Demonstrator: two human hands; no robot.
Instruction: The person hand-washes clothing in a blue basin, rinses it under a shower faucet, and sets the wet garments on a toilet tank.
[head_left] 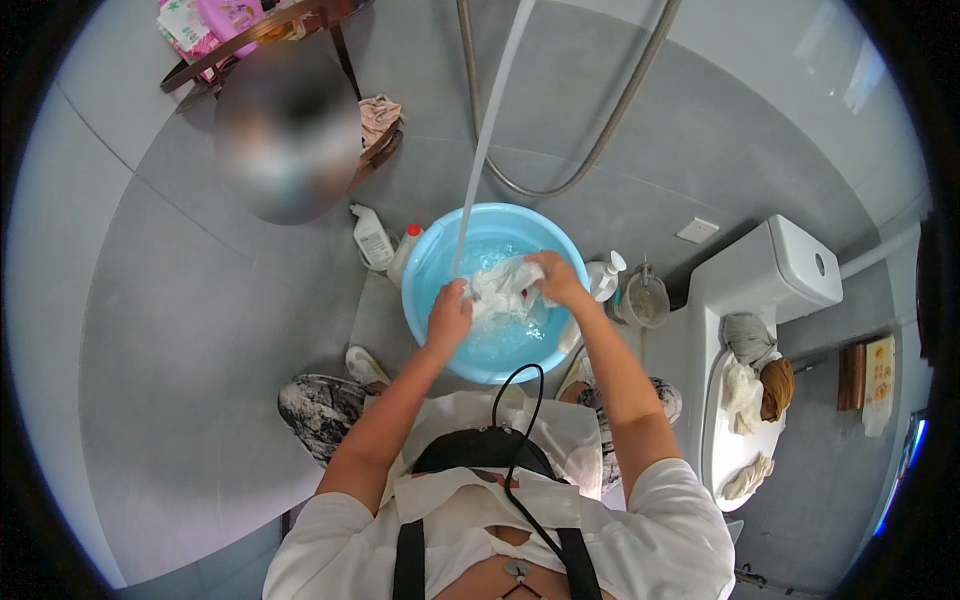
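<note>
A white cloth lies bunched in the water inside a light blue basin, partly above the surface. The left hand has its fingers closed on the cloth's left edge; the right hand pinches its far right end. To the basin's left stand a white bottle and a red-capped bottle; just right sits a pump bottle. Farther right, cloths lie on a white toilet.

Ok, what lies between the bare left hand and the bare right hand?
In the head view, a crumpled white cloth spans the stretch between the left hand and the right hand, inside the light-blue round plastic basin.
</note>
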